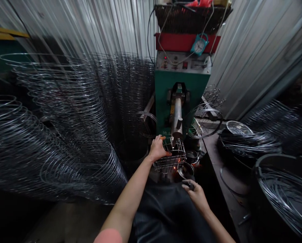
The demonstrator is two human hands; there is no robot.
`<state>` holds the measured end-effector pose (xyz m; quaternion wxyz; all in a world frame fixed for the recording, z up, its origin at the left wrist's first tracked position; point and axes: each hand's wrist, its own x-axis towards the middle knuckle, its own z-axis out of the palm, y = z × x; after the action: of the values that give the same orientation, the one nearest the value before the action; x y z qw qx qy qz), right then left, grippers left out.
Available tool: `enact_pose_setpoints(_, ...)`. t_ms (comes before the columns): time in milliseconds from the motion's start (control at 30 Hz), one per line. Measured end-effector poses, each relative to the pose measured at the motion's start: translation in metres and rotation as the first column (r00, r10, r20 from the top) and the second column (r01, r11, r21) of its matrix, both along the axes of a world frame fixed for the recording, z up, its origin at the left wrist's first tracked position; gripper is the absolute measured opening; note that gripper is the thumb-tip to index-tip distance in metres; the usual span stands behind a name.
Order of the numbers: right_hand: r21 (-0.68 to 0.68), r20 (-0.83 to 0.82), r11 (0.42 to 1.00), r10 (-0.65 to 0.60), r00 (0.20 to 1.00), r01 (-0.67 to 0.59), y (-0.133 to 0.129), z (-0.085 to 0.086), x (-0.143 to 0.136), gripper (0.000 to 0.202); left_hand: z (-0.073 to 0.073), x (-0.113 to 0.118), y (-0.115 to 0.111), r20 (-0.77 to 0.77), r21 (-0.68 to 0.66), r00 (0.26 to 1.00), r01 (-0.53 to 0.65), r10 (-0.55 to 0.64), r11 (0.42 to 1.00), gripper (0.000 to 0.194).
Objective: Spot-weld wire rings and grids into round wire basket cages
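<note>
Wall [120,23]: grey ribbed metal
Twelve o'clock: green metal machine [163,84], writing unreadable
Left hand [158,149]: grips silver wire basket [171,159]
Right hand [195,192]: curled round dark object [190,185]

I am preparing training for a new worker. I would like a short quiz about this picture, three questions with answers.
1. Which of the person's hands touches the wire rack?
2. True or false: the blue clock hangs lower than the red switch.
3. Choose the main colour of the machine front: A) purple, B) green, C) white.

Key: 1. The left hand. 2. False; it hangs higher. 3. B.
</note>
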<state>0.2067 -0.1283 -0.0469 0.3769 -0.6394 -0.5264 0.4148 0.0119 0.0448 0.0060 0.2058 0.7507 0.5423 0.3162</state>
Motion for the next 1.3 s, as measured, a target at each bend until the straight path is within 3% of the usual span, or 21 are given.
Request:
enact_pose_setpoints(267, -0.035, -0.008, 0.999, -0.029, 1.0, 0.029, -0.014, -0.023, 0.007, 0.038, 0.004, 0.003, 0.015, -0.045, 0.028, 0.995, -0.084, 0.085, 0.996, 0.08)
enact_pose_setpoints(433, -0.07, 0.032, 0.997, 0.012, 0.999, -0.01, -0.027, -0.043, 0.009, 0.037, 0.005, -0.001, 0.022, -0.042, -0.023, 0.999, -0.011, 0.01, 1.0, 0.085)
enact_pose_setpoints(533, -0.102, 0.055, 0.993, 0.065, 0.996, -0.059, -0.04, -0.053, 0.009, 0.037, 0.002, -0.004, 0.015, 0.001, -0.055, 0.997, 0.071, -0.071, 0.996, 0.088)
enact_pose_setpoints(667, -0.131, 0.073, 0.989, 0.077, 0.994, -0.067, -0.055, -0.059, 0.013, 0.038, -0.006, -0.009, -0.012, -0.003, -0.028, 0.988, 0.154, -0.154, 0.988, 0.095)
enact_pose_setpoints(833, -0.141, 0.055, 0.989, 0.061, 0.997, -0.053, -0.063, -0.052, 0.014, 0.041, -0.009, -0.01, -0.038, -0.054, -0.056, 0.983, 0.173, -0.176, 0.983, 0.095)
enact_pose_setpoints(1100, -0.079, 0.066, 0.996, 0.035, 0.997, -0.03, -0.062, -0.048, 0.01, 0.045, -0.003, -0.007, -0.035, -0.053, -0.058, 0.982, 0.176, -0.179, 0.983, 0.094)
enact_pose_setpoints(1200, -0.005, 0.086, 0.999, 0.036, 0.996, -0.036, -0.051, -0.034, 0.017, 0.043, 0.0, -0.008, -0.036, -0.069, -0.071, 0.976, 0.203, -0.207, 0.977, 0.093)
enact_pose_setpoints(1300, 0.155, 0.132, 0.986, 0.034, 0.991, -0.054, -0.019, -0.002, 0.027, 0.037, 0.004, -0.016, -0.034, -0.074, -0.132, 0.964, 0.244, -0.255, 0.961, 0.108)
